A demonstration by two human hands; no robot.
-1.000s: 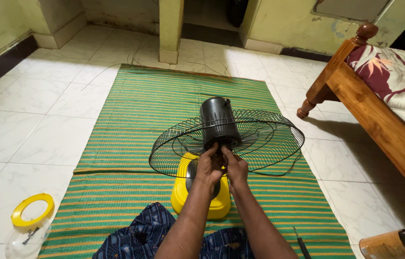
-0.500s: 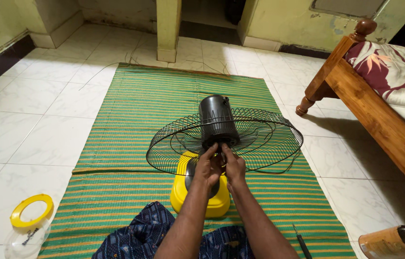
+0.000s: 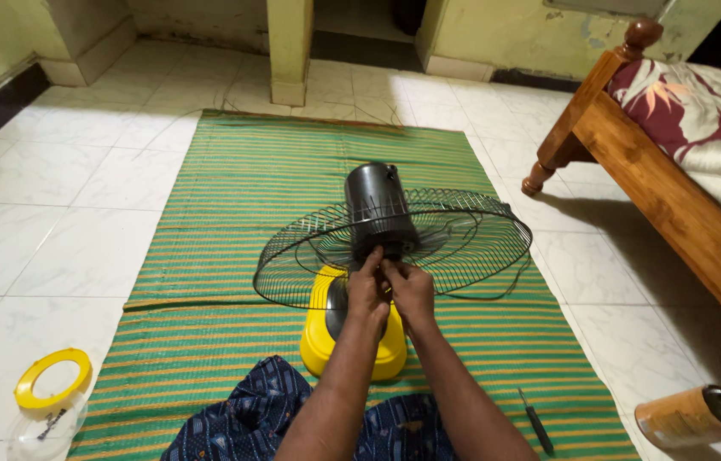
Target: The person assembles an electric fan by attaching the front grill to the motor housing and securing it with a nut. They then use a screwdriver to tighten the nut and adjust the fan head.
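Observation:
A table fan lies tilted on a green striped mat (image 3: 232,171). Its black motor housing (image 3: 376,205) sticks up through the black wire rear guard (image 3: 463,239), and its yellow base (image 3: 319,341) sits close to my knees. My left hand (image 3: 366,290) and my right hand (image 3: 412,290) meet at the centre of the guard, just below the motor. Fingertips of both pinch a small part at the hub, too small and hidden to identify. My forearms run down to the bottom edge.
A wooden bed (image 3: 676,196) with a patterned cover stands at the right. A screwdriver (image 3: 536,422) lies on the mat by my right arm. A yellow ring on a clear fan blade (image 3: 52,393) lies on the tiles at the lower left. A wooden cylinder (image 3: 689,416) lies at the lower right.
Both hands have stayed at the fan's hub with small finger shifts. The view has drifted slightly, moving the fan a little left and up in frame.

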